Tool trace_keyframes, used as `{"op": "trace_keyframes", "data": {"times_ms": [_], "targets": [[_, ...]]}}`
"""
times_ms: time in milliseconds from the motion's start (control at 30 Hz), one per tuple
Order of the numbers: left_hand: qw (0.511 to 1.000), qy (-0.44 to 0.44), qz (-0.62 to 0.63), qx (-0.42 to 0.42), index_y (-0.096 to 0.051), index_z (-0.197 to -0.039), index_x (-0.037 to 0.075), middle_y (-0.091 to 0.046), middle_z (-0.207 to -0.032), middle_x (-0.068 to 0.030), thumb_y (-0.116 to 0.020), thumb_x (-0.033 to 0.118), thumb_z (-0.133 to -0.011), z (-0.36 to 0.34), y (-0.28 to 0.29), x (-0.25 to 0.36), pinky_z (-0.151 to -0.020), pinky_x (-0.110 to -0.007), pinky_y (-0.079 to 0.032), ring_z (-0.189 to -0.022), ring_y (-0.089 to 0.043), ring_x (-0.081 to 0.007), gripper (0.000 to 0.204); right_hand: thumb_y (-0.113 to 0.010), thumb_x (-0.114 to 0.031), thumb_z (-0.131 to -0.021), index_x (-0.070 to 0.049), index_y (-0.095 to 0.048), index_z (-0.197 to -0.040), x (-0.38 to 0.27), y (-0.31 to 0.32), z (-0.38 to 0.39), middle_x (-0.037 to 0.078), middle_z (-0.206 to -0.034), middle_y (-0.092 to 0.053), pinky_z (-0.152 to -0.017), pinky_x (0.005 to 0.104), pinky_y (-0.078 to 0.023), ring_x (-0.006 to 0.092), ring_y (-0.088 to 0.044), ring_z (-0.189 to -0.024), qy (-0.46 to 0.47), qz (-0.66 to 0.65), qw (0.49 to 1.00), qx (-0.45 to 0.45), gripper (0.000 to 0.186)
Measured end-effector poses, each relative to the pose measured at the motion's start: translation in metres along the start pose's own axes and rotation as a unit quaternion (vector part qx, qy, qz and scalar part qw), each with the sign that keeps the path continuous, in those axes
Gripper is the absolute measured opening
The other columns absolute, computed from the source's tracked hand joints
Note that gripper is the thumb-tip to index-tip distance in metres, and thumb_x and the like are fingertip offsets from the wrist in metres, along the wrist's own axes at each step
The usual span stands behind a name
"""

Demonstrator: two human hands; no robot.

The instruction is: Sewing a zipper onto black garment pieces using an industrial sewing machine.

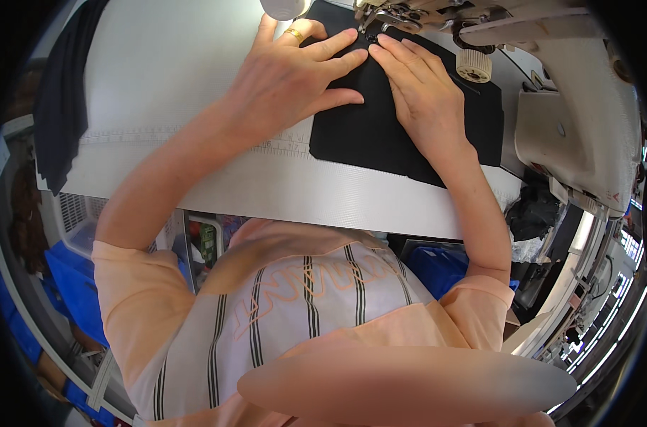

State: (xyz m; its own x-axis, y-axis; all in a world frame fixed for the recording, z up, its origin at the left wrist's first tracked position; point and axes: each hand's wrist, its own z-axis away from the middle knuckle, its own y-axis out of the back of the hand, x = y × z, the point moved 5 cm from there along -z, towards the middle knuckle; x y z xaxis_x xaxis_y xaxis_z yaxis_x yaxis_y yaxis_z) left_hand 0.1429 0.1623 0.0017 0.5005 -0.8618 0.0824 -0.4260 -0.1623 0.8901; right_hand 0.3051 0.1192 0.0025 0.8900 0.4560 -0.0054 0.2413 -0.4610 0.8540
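Observation:
A black fabric piece [373, 135] lies flat on the white table, its far part under the needle area of a sewing machine [551, 43]. Fingers spread, my left hand [291, 67] rests at the fabric's left side, with a gold ring on one finger. Its fingertips reach close to the presser foot [368, 34]. My right hand [423, 89] lies flat on the cloth to the right of the foot, fingers stretched forward and close together. Both hands press the cloth from above, on either side of the foot. The exact stitching point is small and dark.
A stack of black fabric pieces [71, 85] hangs over the table's left end. A printed ruler scale [281, 148] runs along the white tabletop [174, 57]. Below the left edge stand a white plastic basket [74, 213] and a blue bin [78, 285]. Dark cloth [537, 213] is bunched at the right.

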Motion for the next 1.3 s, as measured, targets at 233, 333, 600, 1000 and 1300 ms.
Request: {"op": "trace_keyframes", "data": {"times_ms": [233,333,600,1000,1300], "targets": [[1.000,-0.014,0.004,0.022,-0.068,-0.121,0.022,-0.063,-0.128,0.0042,-0.072,0.043,-0.079,-0.005,-0.003,-0.006,-0.103,-0.062,-0.035,-0.104,-0.058,-0.0205,0.048,-0.064,0.002,-0.075,-0.011,-0.065,-0.116,0.005,0.000,-0.008,-0.001,-0.118,-0.067,-0.077,0.0335,-0.055,0.0254,-0.066,-0.085,-0.005,-0.010,1.000,0.000,0.043],[1.000,-0.016,0.007,0.024,-0.068,-0.121,0.021,-0.063,-0.128,0.0043,-0.072,0.043,-0.079,-0.005,-0.002,-0.007,-0.103,-0.062,-0.035,-0.104,-0.058,-0.0205,0.048,-0.064,0.002,-0.075,-0.011,-0.065,-0.117,0.004,0.000,-0.005,-0.001,-0.118,-0.067,-0.077,0.0336,-0.055,0.0254,-0.066,-0.086,-0.006,-0.012,1.000,-0.002,0.043],[1.000,-0.010,0.009,0.013,-0.068,-0.121,0.021,-0.063,-0.127,0.0031,-0.072,0.042,-0.079,-0.006,-0.004,-0.008,-0.103,-0.061,-0.036,-0.104,-0.058,-0.0205,0.047,-0.063,0.001,-0.076,-0.010,-0.064,-0.118,0.005,0.002,-0.013,0.002,-0.118,-0.067,-0.079,0.0338,-0.056,0.0257,-0.065,-0.092,-0.004,-0.010,1.000,-0.001,0.043],[0.999,-0.009,0.034,0.020,-0.067,-0.117,0.012,-0.064,-0.123,-0.0051,-0.071,0.034,-0.083,-0.009,-0.001,-0.004,-0.088,-0.045,-0.044,-0.102,-0.059,-0.0229,0.041,-0.059,-0.018,-0.092,-0.005,-0.063,-0.117,0.289,0.388,0.143,0.010,-0.117,-0.065,-0.086,0.0412,-0.052,0.0304,-0.062,-0.105,-0.414,0.182,0.828,0.331,0.028],[0.998,-0.016,0.061,0.006,-0.067,-0.114,0.006,-0.063,-0.120,-0.0090,-0.073,0.035,-0.081,-0.012,0.007,-0.002,-0.074,-0.033,-0.053,-0.097,-0.059,-0.0228,0.044,-0.049,-0.042,-0.095,-0.011,-0.042,-0.142,0.366,0.329,0.309,0.016,-0.140,-0.049,-0.109,0.0521,-0.040,0.0352,-0.047,-0.130,-0.413,-0.255,0.751,0.447,0.056]]}}
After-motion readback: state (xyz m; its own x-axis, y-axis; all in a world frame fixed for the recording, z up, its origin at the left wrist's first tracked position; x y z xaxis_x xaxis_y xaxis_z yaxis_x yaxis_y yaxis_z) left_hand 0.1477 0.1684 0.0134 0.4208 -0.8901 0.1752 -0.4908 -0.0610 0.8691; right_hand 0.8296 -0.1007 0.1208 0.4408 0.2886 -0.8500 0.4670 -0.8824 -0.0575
